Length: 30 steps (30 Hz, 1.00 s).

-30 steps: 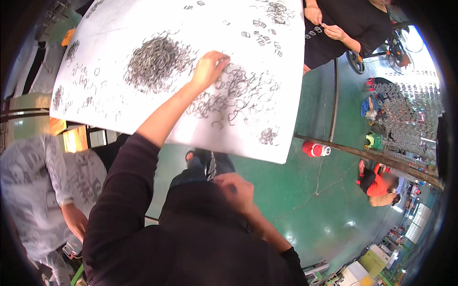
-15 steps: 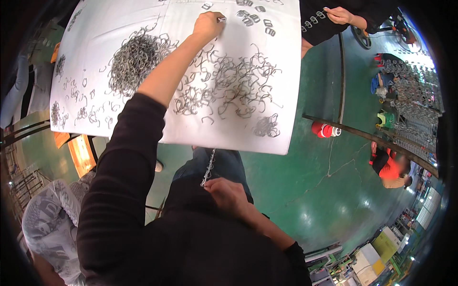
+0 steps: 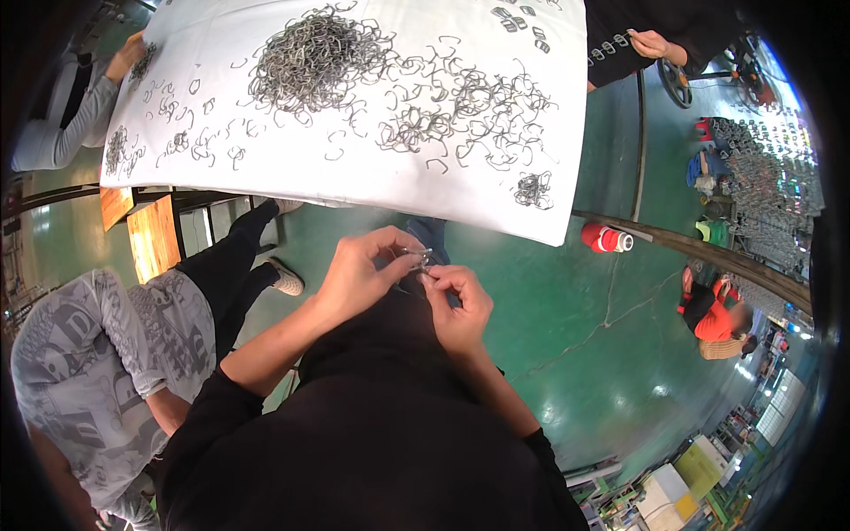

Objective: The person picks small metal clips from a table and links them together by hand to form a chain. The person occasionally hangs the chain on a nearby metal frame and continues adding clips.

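My two hands meet close to my body, below the table's near edge. My left hand [image 3: 365, 273] is closed, pinching a small metal link [image 3: 426, 257] between thumb and fingers. Against it from the right, my right hand [image 3: 462, 305] pinches the end of a metal chain, its fingertips almost touching those of my left. The fingers cover most of the chain, so how the pieces join is hidden. On the white-covered table [image 3: 292, 168] ahead lie a dense heap of curved wire pieces [image 3: 310, 62], a looser scatter of them [image 3: 478, 102], and several flat links [image 3: 512, 19] at the far side.
At the far right a co-worker's hand [image 3: 649, 44] holds a chain of links. Another co-worker's hand [image 3: 127, 57] reaches the table's left end. A person in patterned clothing [image 3: 106, 345] is at my left. A red and white container [image 3: 605, 238] and a dark rail [image 3: 691, 252] are at right.
My left hand has come back from the far part of the table to my right hand. The view has shifted, and a co-worker's hand now shows at the table's left end.
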{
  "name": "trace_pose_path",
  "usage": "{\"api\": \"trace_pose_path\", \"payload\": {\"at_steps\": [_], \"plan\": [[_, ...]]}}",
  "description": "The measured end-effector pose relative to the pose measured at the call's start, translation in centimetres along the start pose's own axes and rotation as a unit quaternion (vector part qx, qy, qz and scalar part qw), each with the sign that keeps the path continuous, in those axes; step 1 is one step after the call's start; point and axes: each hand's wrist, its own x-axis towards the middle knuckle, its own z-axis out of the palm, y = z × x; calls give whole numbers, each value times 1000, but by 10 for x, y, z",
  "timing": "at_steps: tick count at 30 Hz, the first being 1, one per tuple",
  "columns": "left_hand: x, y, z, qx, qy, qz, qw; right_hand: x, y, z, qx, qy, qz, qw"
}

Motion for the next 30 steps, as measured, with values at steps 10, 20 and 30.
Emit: {"api": "trace_pose_path", "payload": {"at_steps": [10, 20, 30], "plan": [[-34, -16, -11, 21, 98, 113, 988, -8, -8, 33, -12, -18, -8, 1000], [-37, -25, -21, 27, 114, 107, 987, 156, 54, 5, -314, -85, -69, 943], [-27, -24, -12, 3, 153, 42, 987, 305, 111, 33, -409, -169, -98, 891]]}}
